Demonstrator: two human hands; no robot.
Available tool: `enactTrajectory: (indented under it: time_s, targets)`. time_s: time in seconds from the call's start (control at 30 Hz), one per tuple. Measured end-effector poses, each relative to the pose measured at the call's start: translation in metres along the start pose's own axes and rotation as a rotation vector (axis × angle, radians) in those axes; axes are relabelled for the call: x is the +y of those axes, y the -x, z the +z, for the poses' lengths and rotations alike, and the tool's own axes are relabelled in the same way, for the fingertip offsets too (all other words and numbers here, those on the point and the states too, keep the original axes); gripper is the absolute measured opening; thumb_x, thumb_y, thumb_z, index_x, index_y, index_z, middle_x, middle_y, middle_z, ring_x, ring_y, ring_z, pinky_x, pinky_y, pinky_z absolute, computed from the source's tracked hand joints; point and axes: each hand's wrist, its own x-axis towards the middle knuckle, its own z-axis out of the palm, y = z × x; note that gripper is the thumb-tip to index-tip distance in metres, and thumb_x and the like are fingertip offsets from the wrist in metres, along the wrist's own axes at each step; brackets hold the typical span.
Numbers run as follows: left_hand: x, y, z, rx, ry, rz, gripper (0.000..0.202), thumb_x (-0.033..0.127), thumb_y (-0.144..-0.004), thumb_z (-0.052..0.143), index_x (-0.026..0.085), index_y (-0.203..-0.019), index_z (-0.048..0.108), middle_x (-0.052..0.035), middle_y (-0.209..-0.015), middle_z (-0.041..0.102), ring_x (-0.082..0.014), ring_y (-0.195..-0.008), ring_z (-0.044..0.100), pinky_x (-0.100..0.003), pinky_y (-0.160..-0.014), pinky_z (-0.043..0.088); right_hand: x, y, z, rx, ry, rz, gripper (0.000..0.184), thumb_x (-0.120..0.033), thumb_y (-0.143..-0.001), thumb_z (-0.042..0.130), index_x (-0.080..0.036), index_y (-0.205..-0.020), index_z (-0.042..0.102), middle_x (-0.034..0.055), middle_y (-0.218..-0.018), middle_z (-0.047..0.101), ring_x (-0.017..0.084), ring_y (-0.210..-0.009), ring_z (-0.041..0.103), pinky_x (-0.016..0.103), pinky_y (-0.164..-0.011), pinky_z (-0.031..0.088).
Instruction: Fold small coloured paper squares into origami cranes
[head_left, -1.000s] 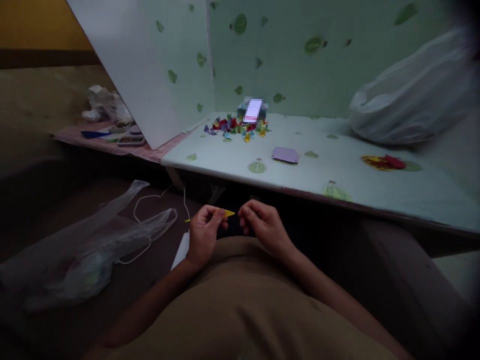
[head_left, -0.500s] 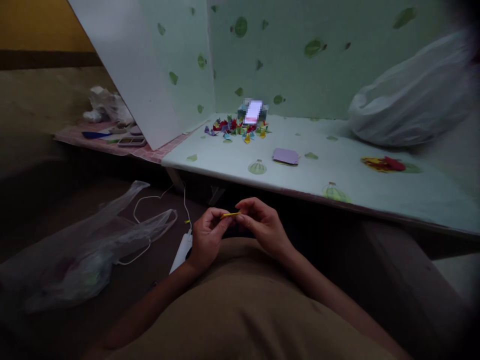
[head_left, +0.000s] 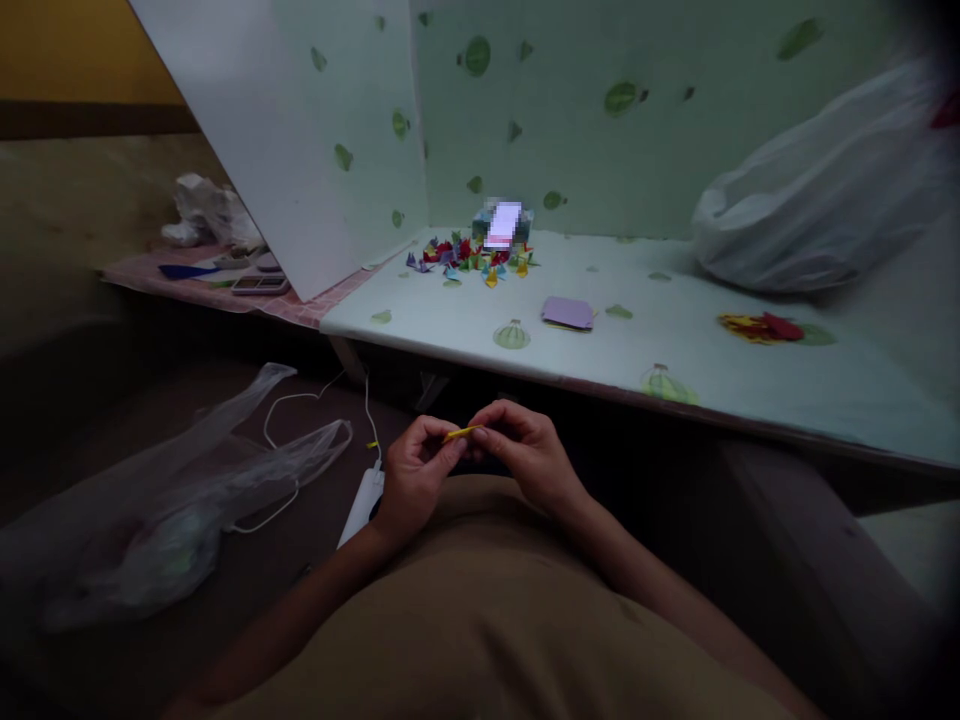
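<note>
A small folded yellow paper piece (head_left: 461, 433) is pinched between both hands just above my lap, below the table's front edge. My left hand (head_left: 415, 478) is closed with thumb and fingers on the paper's left end. My right hand (head_left: 523, 452) is closed too, its fingertips pressing the right end. On the low table (head_left: 720, 400) lie a heap of small coloured folded papers (head_left: 469, 257), a purple paper stack (head_left: 568, 313) and red and yellow pieces (head_left: 765, 326).
A white plastic bag (head_left: 810, 200) sits at the table's back right. A clear plastic bag (head_left: 172, 500) and a white cable (head_left: 300, 440) lie on the dark floor to my left. A white board (head_left: 247, 130) leans at the left, with clutter (head_left: 225, 240) behind it.
The right hand has come in to the left hand and now pinches the yellow paper with it; a second ago the left hand held it alone, fingers apart from the right.
</note>
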Motion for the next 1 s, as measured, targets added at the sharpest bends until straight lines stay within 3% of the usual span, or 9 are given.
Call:
enactTrajectory:
  time_s: [0.1,0.27,0.43,0.53,0.83,1.0]
  targets:
    - [0.003,0.001,0.001,-0.020,0.107,-0.167,0.017,0.029,-0.081,0.074,0.017,-0.082,0.063,-0.0007,-0.075,0.071,-0.0137,-0.069,0.067,-0.027,-0.069,0.054,0.000,0.000,0.000,0.022,0.014,0.029,0.012,-0.029,-0.083,0.073,-0.019,-0.082,0.067,-0.0008,-0.073,0.066,0.012,-0.065,0.062,0.026,-0.064,0.051]
    - [0.007,0.001,0.002,-0.032,0.198,-0.285,0.022,0.031,-0.077,0.077,0.017,-0.082,0.062,-0.0005,-0.076,0.070,-0.0118,-0.065,0.065,-0.025,-0.067,0.053,-0.004,-0.001,-0.001,0.037,0.097,0.074,0.016,-0.032,-0.081,0.072,-0.018,-0.077,0.065,-0.0005,-0.070,0.065,0.013,-0.064,0.059,0.026,-0.063,0.048]
    - [0.013,-0.002,0.002,-0.014,0.089,-0.268,0.025,0.042,-0.083,0.069,0.017,-0.085,0.065,-0.0007,-0.076,0.065,-0.0125,-0.065,0.062,-0.025,-0.061,0.053,-0.010,-0.002,-0.003,-0.013,0.242,0.094,0.018,-0.031,-0.081,0.070,-0.017,-0.072,0.064,0.0002,-0.069,0.062,0.012,-0.063,0.054,0.025,-0.059,0.044]
    - [0.013,-0.003,0.002,-0.033,0.068,-0.294,0.022,0.038,-0.082,0.071,0.017,-0.081,0.065,0.0001,-0.077,0.062,-0.0114,-0.065,0.060,-0.023,-0.060,0.053,-0.011,-0.002,-0.003,-0.051,0.259,0.104,0.019,-0.033,-0.081,0.069,-0.016,-0.072,0.065,0.0012,-0.069,0.062,0.013,-0.064,0.053,0.025,-0.059,0.043]
    - [0.010,-0.002,0.003,-0.008,0.267,-0.433,0.024,0.037,-0.076,0.076,0.017,-0.080,0.063,0.0001,-0.077,0.058,-0.0127,-0.070,0.057,-0.021,-0.051,0.052,-0.010,-0.002,-0.002,-0.070,0.315,0.090,0.020,-0.032,-0.083,0.067,-0.017,-0.071,0.063,0.0004,-0.068,0.061,0.013,-0.064,0.052,0.024,-0.058,0.041]
    - [0.013,-0.003,0.003,-0.009,0.318,-0.478,0.023,0.033,-0.073,0.078,0.016,-0.076,0.062,0.0011,-0.075,0.057,-0.0114,-0.070,0.056,-0.021,-0.055,0.052,-0.007,-0.002,-0.002,-0.065,0.354,0.058,0.018,-0.030,-0.083,0.067,-0.017,-0.071,0.064,0.0001,-0.067,0.060,0.012,-0.065,0.052,0.024,-0.058,0.040]
